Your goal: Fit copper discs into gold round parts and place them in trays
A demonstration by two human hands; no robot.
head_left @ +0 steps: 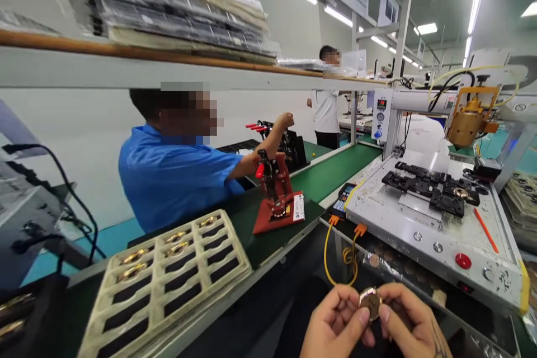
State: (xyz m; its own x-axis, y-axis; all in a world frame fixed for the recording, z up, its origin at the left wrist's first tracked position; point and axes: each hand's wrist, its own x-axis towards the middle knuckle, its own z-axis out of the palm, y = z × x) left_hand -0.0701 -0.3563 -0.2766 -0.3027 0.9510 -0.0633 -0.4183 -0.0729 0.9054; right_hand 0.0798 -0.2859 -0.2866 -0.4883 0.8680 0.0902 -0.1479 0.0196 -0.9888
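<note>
Between both hands, low in front of me, is a round gold-rimmed watch case (370, 306) with a brownish face and small dark marks. My left hand (335, 321) pinches its left edge between thumb and fingers. On the opposite edge, my right hand (409, 321) grips it the same way. Below the rim, some fingertips are hidden behind the case. Similar gold cases (178, 248) lie in the upper pockets of a cream tray (247, 265) on the bench to my left.
A dispensing machine (419, 224) with a black fixture (432, 184) stands to the right. A red toggle clamp (277, 201) sits on the green bench beside a co-worker in a blue shirt (180, 173). Yellow cable (327, 263) hangs ahead of my hands. Overhead runs a loaded shelf (168, 70).
</note>
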